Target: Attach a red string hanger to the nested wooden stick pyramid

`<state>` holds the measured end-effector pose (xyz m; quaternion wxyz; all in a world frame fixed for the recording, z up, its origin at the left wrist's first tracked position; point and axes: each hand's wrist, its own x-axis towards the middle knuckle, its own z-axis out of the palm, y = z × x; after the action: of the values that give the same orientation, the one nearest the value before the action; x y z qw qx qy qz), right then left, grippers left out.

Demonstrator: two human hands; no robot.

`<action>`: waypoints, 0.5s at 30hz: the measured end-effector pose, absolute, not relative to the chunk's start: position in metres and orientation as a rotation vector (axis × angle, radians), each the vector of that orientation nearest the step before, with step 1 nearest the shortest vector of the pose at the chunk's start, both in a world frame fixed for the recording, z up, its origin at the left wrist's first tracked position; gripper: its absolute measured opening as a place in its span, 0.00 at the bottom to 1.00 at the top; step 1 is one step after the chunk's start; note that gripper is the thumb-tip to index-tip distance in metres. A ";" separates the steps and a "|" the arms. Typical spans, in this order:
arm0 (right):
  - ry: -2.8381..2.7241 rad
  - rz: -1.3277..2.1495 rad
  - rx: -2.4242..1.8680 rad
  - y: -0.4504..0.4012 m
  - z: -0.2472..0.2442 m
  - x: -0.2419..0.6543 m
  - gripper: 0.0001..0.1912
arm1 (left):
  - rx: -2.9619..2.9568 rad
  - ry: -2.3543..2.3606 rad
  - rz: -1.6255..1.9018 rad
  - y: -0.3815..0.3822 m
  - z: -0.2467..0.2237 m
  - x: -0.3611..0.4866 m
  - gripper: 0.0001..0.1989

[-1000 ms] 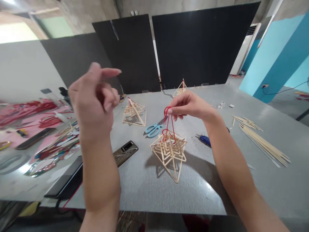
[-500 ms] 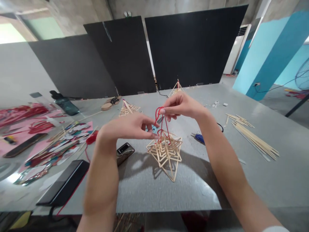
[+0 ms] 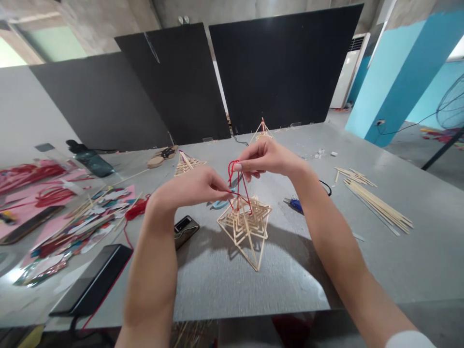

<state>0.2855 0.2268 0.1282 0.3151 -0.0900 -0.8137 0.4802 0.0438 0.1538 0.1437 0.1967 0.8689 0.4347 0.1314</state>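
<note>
A star-shaped frame of thin wooden sticks (image 3: pixel 250 227) stands in front of me, built in nested tiers. Red yarn (image 3: pixel 243 186) runs up from it in taut strands to my right hand (image 3: pixel 261 157), whose thumb and index finger pinch the looped top. Lower and to the left, my left hand (image 3: pixel 203 186) has its thumb and fingertips closed on a strand of the same yarn. Partly hidden behind the fingers lie scissors with light blue handles (image 3: pixel 219 205).
Left are a phone (image 3: pixel 185 229), a black device (image 3: pixel 94 278), a red yarn ball (image 3: pixel 137 209) and colourful scraps (image 3: pixel 78 227). Blue-handled pliers (image 3: pixel 295 205) and loose sticks (image 3: pixel 377 203) lie right. Two more stick frames, one left (image 3: pixel 188 163) and one centre (image 3: pixel 263 129), stand behind.
My left thumb and fingers have closed together on a yarn strand and drawn it up and outward. My right hand keeps its pinch on the loop. The view has shifted slightly.
</note>
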 end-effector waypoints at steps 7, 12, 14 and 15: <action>-2.154 1.280 -0.291 0.224 0.127 0.281 0.21 | 2.304 1.237 0.573 0.154 0.152 0.024 0.17; -2.120 1.262 -0.250 0.225 0.121 0.272 0.21 | 2.183 1.330 0.610 0.173 0.141 0.022 0.23; -2.100 1.264 -0.258 0.225 0.118 0.268 0.20 | 2.182 1.344 0.579 0.179 0.136 0.024 0.25; -2.090 1.269 -0.265 0.226 0.118 0.267 0.20 | 2.181 1.355 0.577 0.182 0.134 0.026 0.25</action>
<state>0.2669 0.2258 0.1177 0.3346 -0.1014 -0.8009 0.4861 0.0255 0.1816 0.1342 0.2524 0.8019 0.4981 0.2123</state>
